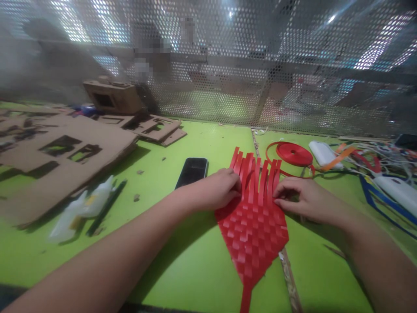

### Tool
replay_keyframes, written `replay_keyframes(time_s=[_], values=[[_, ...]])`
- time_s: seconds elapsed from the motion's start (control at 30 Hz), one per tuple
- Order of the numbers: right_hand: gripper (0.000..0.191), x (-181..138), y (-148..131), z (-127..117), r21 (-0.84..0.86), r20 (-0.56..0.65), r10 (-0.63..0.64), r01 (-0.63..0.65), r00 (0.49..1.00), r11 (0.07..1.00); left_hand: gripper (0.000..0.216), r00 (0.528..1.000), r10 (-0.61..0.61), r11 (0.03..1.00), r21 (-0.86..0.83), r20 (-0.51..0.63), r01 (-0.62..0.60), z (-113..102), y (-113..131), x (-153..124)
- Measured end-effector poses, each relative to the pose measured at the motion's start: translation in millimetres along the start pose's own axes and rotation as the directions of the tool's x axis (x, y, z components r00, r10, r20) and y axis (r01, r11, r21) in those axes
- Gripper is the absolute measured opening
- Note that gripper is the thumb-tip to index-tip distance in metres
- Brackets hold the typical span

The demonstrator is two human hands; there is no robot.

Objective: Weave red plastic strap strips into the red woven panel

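Note:
A red woven ribbon piece (254, 239) lies on the green table in front of me, pointed at its near end, with a single strip running toward me. Several loose strip ends fan out at its far side. On its upper left edge rests my left hand (224, 187), fingers curled closed against the strips. At the upper right, my right hand (295, 195) pinches the edge of the weave by the outermost strip, thumb and forefinger close together. A roll of red ribbon (294, 154) lies just beyond my right hand.
Left of my hands lies a dark phone (192, 171). Glue bottles (70, 217) and a dark pen (106, 208) sit beside cut cardboard sheets (78, 152). White devices (325, 154) and tangled cables and strips (384, 158) fill the right. A perforated metal screen (211, 87) closes off the back.

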State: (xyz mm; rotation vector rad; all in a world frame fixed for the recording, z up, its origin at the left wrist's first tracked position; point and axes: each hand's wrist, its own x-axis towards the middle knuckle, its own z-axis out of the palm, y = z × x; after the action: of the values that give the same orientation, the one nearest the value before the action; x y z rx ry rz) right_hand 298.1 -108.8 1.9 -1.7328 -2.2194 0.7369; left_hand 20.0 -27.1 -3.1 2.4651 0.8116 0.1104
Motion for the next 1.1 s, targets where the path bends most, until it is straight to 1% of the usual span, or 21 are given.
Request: replay_keyframes(time_s=[0.2,0.3,0.47,0.63,0.77,0.87,0.97,1.03,1.07,1.1], values=[[0.009,0,0,0,0.055,0.011,0.019,-0.02,1.0,0.998,0.021,1.0,0.009,1.0,-0.002,-0.005,-0.009,1,-1,0],[0.007,0,0,0,0.045,0.013,0.029,-0.03,0.999,0.999,0.021,1.0,0.021,1.0,0.012,-0.016,-0.021,1,-1,0],[0.002,-1,2,0,0.041,0.027,0.003,-0.004,1.0,0.999,0.024,1.0,0.01,0.999,0.033,-0.021,-0.01,2,0,0],[0.007,0,3,-1,0.031,0.037,-0.033,0.032,0.999,0.999,0.028,1.0,0.012,0.998,0.058,0.001,-0.012,-2,4,-1],[0.012,-1,5,-4,0.064,0.059,-0.036,0.033,0.998,0.997,0.026,1.0,0.005,0.998,0.057,-0.017,-0.004,0,3,-2],[0.018,-4,5,-7,0.075,0.109,-0.049,0.041,0.993,0.996,0.025,0.999,0.019,0.993,0.116,-0.044,-0.014,2,1,-1],[0.021,-8,4,-8,0.045,0.129,-0.052,0.047,0.99,0.998,0.025,0.994,0.05,0.971,0.236,-0.1,-0.025,1,8,-4],[0.02,-9,3,-7,0.04,0.128,-0.047,0.042,0.991,0.998,0.03,0.99,0.08,0.962,0.269,-0.114,-0.047,1,17,-9],[0.019,-9,3,-6,0.046,0.127,-0.043,0.038,0.991,0.998,0.038,0.991,0.099,0.966,0.249,-0.09,-0.073,2,23,-13],[0.019,-9,3,-5,0.054,0.125,-0.039,0.033,0.991,0.998,0.053,0.99,0.13,0.97,0.217,-0.064,-0.113,4,28,-18]])
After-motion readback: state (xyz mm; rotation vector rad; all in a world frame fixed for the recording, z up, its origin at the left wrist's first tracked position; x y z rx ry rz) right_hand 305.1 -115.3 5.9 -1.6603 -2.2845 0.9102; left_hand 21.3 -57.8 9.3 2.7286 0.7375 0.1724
